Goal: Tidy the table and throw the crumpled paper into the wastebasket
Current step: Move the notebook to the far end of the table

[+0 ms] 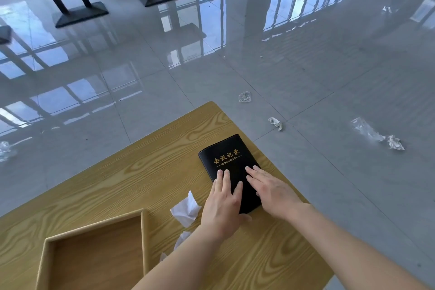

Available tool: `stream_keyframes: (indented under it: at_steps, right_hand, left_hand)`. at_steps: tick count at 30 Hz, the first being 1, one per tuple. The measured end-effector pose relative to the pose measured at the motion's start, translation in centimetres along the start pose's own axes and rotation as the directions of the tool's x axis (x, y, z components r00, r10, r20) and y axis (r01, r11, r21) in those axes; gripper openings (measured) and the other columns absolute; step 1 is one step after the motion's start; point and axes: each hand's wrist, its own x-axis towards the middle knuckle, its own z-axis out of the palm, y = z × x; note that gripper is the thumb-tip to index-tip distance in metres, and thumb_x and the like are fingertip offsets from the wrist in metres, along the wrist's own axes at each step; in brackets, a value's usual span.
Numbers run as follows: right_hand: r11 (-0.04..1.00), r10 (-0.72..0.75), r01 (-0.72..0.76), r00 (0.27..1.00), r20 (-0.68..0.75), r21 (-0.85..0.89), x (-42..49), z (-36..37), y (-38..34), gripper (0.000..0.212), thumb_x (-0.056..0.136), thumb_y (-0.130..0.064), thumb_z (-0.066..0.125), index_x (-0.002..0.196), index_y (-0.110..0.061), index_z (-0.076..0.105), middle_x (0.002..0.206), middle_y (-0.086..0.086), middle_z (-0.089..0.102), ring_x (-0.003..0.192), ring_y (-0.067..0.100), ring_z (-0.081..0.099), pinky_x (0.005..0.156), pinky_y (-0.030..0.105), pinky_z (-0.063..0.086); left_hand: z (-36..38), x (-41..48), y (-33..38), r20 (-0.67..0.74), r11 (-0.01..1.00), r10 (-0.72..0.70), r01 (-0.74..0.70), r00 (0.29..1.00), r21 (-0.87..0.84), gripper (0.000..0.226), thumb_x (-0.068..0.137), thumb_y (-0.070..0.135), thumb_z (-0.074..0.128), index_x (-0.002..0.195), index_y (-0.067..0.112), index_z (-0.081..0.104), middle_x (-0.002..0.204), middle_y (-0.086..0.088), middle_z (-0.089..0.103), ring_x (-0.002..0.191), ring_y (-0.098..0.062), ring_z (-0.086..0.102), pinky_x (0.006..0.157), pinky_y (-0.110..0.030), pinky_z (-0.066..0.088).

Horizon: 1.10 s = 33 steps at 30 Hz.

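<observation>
A glossy grey tiled floor [306, 66] fills most of the view, mirroring window frames. Scraps of litter lie scattered on it to the right, among them a clear wrapper [244, 96] and a crumpled scrap [275, 123] just off the counter's far corner.

The wood-grain counter [141, 172] runs from the lower left toward the middle. An open wooden tray [94, 254] sits at its near left, nothing visible in it.

A black notebook [227, 158] with gold lettering lies flat near the counter's right edge. Both hands rest on its near half, palms down, fingers spread and flat, gripping nothing. The left hand [223, 205] covers the notebook's near left corner; the right hand [270, 192] lies across its right side, reaching over the edge.

The crumpled paper [186, 207], white, lies on the counter just left of the left hand, between tray and notebook. A smaller white piece [181, 239] shows partly behind the left forearm, nearer the tray.
</observation>
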Motion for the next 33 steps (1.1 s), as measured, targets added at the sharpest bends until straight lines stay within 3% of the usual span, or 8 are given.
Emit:
stream_keyframes:
  at_steps: [14, 20, 26, 33]
  right_hand:
    - [1.000, -0.001, -0.001, 0.998, 0.055, 0.027, 8.0, -1.8, 2.2, 0.061, 0.092, 0.003, 0.048, 0.149, -0.017, 0.037, 0.164, -0.009, 0.018, 0.151, 0.007, 0.011, 0.118, 0.033, 0.031]
    - [0.999, -0.006, 0.004, 0.998, 0.060, 0.045, 10.7, -1.9, 2.8, 0.059, 0.093, 0.002, 0.044, 0.148, -0.016, 0.039, 0.163, -0.009, 0.018, 0.150, 0.006, 0.010, 0.119, 0.034, 0.029]
    - [0.999, 0.012, -0.015, 0.998, 0.054, 0.049, 13.2, -1.9, 2.8, 0.045, 0.100, -0.015, 0.047, 0.145, -0.015, 0.043, 0.163, -0.010, 0.020, 0.150, 0.006, 0.011, 0.116, 0.036, 0.033]
    - [0.998, 0.014, -0.016, 0.999, 0.038, 0.058, 14.9, -1.8, 2.7, 0.044, 0.099, -0.013, 0.048, 0.143, -0.015, 0.045, 0.162, -0.011, 0.021, 0.150, 0.006, 0.013, 0.116, 0.037, 0.033]
  left_hand:
    - [-1.1, 5.4, -2.8, -0.097, 0.997, -0.072, 0.069, 0.993, -0.029, 0.078, 0.091, 0.061, 0.045, 0.153, 0.019, 0.023, 0.163, -0.022, -0.001, 0.150, -0.033, -0.014, 0.121, -0.042, 0.001]
    - [-1.8, 7.5, -3.8, -0.102, 0.995, -0.100, 0.096, 0.990, -0.036, 0.077, 0.090, 0.055, 0.051, 0.152, 0.017, 0.026, 0.162, -0.024, 0.002, 0.150, -0.036, -0.011, 0.122, -0.044, 0.005]
    - [-2.3, 9.1, -4.9, -0.125, 0.991, -0.129, 0.122, 0.984, -0.057, 0.078, 0.088, 0.055, 0.056, 0.151, 0.017, 0.030, 0.163, -0.021, 0.005, 0.151, -0.035, -0.008, 0.123, -0.044, 0.013]
    - [-2.6, 10.0, -5.9, -0.141, 0.987, -0.150, 0.139, 0.979, -0.087, 0.079, 0.088, 0.055, 0.058, 0.151, 0.018, 0.031, 0.163, -0.020, 0.006, 0.151, -0.033, -0.008, 0.121, -0.045, 0.021]
